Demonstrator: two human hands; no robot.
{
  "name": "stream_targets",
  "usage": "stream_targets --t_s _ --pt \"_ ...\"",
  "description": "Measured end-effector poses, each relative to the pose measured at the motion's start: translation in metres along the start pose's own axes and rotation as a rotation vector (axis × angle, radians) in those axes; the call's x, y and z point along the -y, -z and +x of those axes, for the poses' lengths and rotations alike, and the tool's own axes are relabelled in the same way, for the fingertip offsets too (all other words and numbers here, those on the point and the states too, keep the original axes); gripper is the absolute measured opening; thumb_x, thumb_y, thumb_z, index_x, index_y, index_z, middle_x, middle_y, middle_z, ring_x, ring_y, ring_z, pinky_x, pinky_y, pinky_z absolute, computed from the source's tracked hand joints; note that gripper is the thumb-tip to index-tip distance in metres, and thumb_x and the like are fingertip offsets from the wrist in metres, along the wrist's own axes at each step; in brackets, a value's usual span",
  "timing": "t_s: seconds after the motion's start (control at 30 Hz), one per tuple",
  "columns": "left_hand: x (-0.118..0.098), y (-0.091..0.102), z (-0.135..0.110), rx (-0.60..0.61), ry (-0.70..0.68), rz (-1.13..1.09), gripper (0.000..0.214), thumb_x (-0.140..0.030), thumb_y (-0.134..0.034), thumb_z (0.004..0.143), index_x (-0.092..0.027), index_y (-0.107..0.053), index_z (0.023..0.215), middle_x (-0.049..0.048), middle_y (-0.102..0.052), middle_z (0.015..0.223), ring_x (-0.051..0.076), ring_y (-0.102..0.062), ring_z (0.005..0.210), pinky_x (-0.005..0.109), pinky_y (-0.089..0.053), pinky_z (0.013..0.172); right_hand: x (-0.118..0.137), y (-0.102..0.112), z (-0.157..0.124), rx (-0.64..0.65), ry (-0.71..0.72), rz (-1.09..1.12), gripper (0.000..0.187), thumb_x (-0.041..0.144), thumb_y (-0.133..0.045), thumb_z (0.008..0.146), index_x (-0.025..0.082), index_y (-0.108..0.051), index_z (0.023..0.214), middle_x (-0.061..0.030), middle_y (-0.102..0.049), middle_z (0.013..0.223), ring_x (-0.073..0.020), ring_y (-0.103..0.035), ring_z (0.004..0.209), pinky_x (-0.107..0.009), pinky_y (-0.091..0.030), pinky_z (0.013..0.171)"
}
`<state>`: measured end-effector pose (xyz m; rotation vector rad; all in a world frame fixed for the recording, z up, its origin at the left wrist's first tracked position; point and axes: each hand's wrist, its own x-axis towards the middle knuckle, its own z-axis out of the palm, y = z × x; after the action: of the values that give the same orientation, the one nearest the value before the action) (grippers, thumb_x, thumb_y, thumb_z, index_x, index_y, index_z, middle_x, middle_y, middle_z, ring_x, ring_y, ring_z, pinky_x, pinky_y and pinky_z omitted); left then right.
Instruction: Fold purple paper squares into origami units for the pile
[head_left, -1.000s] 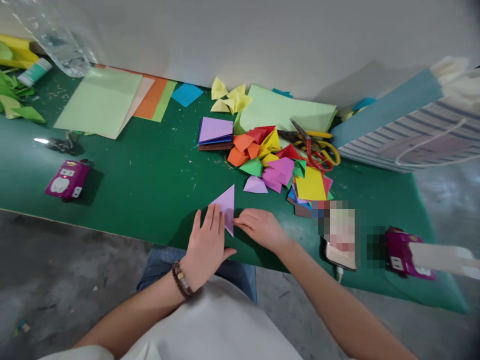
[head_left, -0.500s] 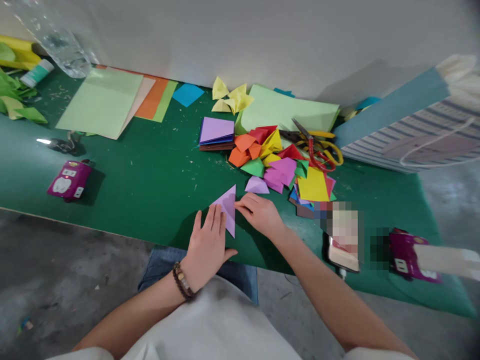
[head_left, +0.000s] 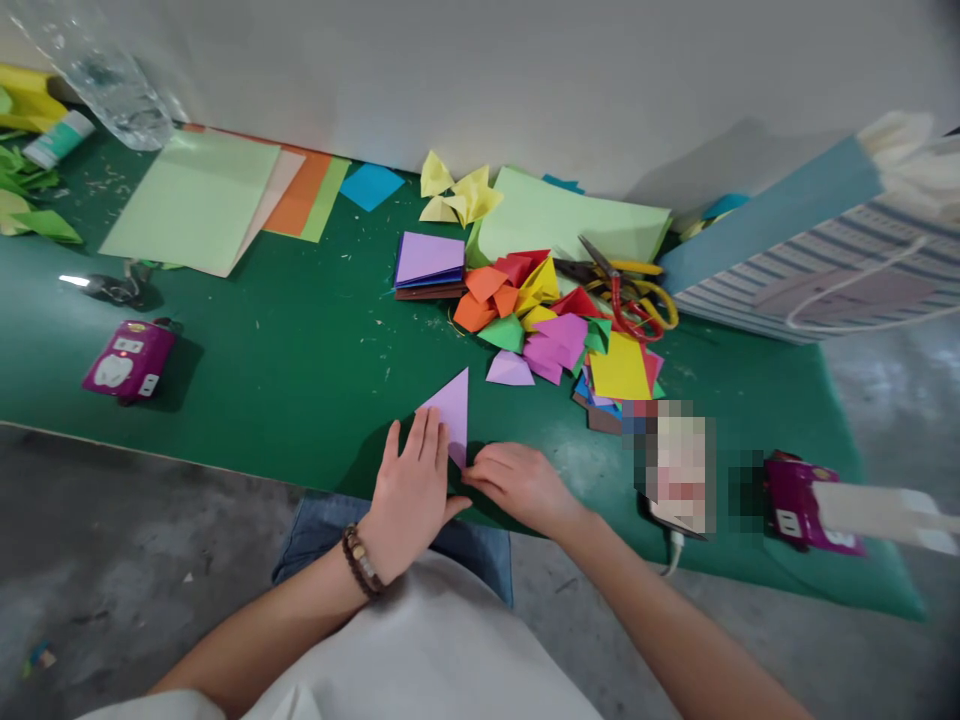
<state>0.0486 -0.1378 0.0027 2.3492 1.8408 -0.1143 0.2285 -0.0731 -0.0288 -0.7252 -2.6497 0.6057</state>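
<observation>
Two bare hands are placed at the near edge of the green tabletop (head_left: 315, 350), where a lilac paper triangle (head_left: 452, 405) is laid flat, its longest visible edge turned to the right. The triangle is pressed down by the left hand (head_left: 411, 492), whose fingers are stretched out and spread over its left part, with nothing clasped and the thumb held apart. The right hand (head_left: 525, 485) is set at the triangle's lower corner with its fingers curled inward; whether the paper is pinched there cannot be told.

Beyond the triangle, a small folded lilac piece (head_left: 511, 369) is seen beside a cluster of folded papers (head_left: 487, 285) in orange, red, yellow, green and pink. To the left of that cluster, a stack of paper (head_left: 431, 250) is topped by a lilac sheet. Red-handled scissors (head_left: 619, 300) are laid behind a yellow square (head_left: 620, 368). Farther left, a pale green sheet (head_left: 195, 195) is overlapped with pink and orange ones, and a magenta box (head_left: 129, 360) is placed nearer the front.
</observation>
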Motion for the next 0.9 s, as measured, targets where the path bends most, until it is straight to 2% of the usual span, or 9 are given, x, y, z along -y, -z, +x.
stream_targets --t_s 0.1,0.2,0.37,0.5,0.9 --pt "0.001 -0.002 -0.001 -0.005 0.000 -0.006 0.080 -0.062 -0.044 0.088 -0.006 -0.036 0.144 0.0195 -0.025 0.155 0.031 -0.021 0.144 0.053 -0.028 0.112 0.003 0.000 0.000 -0.124 -0.191 0.136 0.014 0.027 -0.058 0.090 0.022 -0.070 0.083 -0.0034 -0.064 0.081 -0.0158 -0.060 0.077 -0.029 -0.047 0.070" --pt "0.002 -0.005 -0.002 -0.020 -0.002 -0.018 0.084 -0.063 -0.047 0.086 -0.005 -0.034 0.145 0.0190 -0.024 0.155 0.031 -0.020 0.144 0.053 -0.027 0.113 0.005 -0.002 0.004 -0.190 -0.330 0.145 0.012 0.023 -0.059 0.088 0.022 -0.071 0.088 -0.0048 -0.063 0.084 -0.0184 -0.059 0.083 -0.034 -0.047 0.075" --pt "0.004 -0.009 -0.004 -0.049 0.000 -0.043 0.082 -0.064 -0.045 0.087 -0.007 -0.034 0.145 0.0182 -0.022 0.156 0.029 -0.019 0.145 0.051 -0.025 0.114 0.012 -0.004 0.009 -0.137 -0.393 -0.009 0.014 0.025 -0.059 0.089 0.024 -0.072 0.083 -0.0045 -0.065 0.082 -0.0215 -0.055 0.083 -0.038 -0.039 0.071" --pt "0.005 -0.011 -0.004 -0.063 -0.005 -0.062 0.084 -0.064 -0.046 0.086 -0.007 -0.033 0.145 0.0183 -0.021 0.156 0.029 -0.019 0.145 0.052 -0.023 0.115 0.016 -0.003 0.009 -0.132 -0.412 -0.026 0.018 0.028 -0.057 0.090 0.025 -0.072 0.081 -0.0044 -0.066 0.080 -0.0215 -0.054 0.082 -0.037 -0.036 0.070" --pt "0.006 -0.010 -0.004 -0.050 -0.020 -0.074 0.085 -0.065 -0.046 0.086 -0.005 -0.033 0.145 0.0185 -0.022 0.156 0.029 -0.019 0.145 0.052 -0.023 0.115 -0.007 -0.007 0.044 -0.285 -0.611 -0.066 0.025 0.036 -0.054 0.091 0.022 -0.071 0.078 -0.0050 -0.068 0.081 -0.0228 -0.057 0.081 -0.037 -0.036 0.071"
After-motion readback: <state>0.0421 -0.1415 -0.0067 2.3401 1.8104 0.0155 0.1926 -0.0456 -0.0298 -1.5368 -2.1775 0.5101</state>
